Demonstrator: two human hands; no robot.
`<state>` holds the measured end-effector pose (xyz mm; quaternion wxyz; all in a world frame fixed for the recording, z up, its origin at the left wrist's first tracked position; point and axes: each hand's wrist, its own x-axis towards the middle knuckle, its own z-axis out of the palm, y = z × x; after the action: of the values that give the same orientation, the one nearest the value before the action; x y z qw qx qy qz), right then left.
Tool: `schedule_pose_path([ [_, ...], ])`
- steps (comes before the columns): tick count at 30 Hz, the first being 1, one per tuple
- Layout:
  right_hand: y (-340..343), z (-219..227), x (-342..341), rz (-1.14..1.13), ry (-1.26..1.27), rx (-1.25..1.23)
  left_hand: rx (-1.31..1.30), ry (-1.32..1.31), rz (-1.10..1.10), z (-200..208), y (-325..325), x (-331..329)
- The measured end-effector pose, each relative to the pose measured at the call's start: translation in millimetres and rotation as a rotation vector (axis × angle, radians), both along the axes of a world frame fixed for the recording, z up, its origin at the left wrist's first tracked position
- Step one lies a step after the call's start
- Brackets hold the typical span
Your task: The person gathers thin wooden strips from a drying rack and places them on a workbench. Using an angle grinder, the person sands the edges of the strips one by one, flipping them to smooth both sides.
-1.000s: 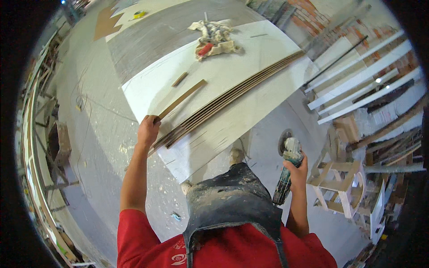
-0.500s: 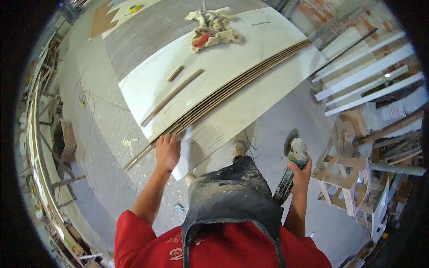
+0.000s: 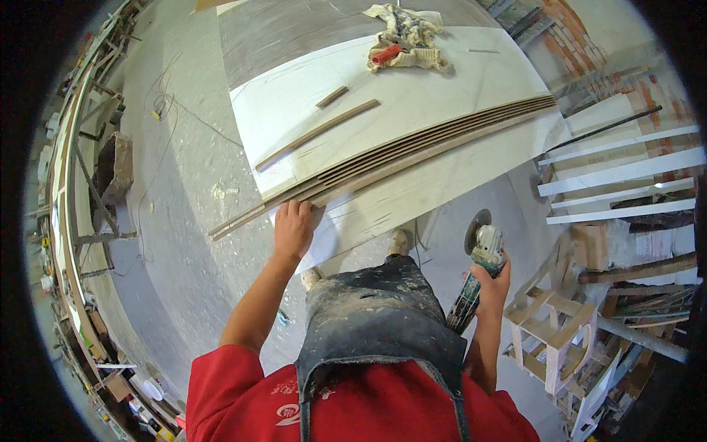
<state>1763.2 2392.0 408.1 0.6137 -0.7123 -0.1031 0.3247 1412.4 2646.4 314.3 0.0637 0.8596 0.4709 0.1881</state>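
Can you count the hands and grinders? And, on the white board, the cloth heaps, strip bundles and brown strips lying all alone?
Left hand, right hand: 2
Grinder: 1
Cloth heap: 1
Bundle: 1
Short strip, long strip: 2
Total: 7

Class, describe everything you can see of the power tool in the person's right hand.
The angle grinder has a dark round disc, a pale, grimy head that looks metal, and a slim dark body with green areas. The right hand grips its body. It slants, disc end away from the person, beyond the near edge of the white board. Whether the disc is spinning cannot be told.
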Motion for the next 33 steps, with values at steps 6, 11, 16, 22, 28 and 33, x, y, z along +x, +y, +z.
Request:
schedule_pose_path([
  [6, 8.7, 12.3, 0.8, 0.04, 0.025, -0.04, -0.087, 0.071, 0.042, 6.5, -5.9, -12.9],
  [11, 13.9, 19.3, -8.9, -0.014, -0.006, -0.029, -0.436, -0.004, 0.123, 25.6, -52.0, -59.3],
  [16, 14.2, 18.2, -11.2, 0.029, -0.026, -0.039, -0.877, -0.212, 0.242, 39.8, -81.5, -124.7],
  [22, 18.8, 24.0, -15.8, 0.114, -0.03, -0.043, -0.773, -0.064, 0.195, 30.0, -79.0, -151.4],
  [28, 25.8, 28.4, -20.6, 0.167, -0.074, -0.062, -0.713, 0.049, 0.169, 23.5, -64.3, -146.1],
  [33, 23.8, 29.4, -24.0, 0.221, -0.086, -0.074, -0.42, -0.03, 0.126, 4.1, -82.3, -165.8],
])
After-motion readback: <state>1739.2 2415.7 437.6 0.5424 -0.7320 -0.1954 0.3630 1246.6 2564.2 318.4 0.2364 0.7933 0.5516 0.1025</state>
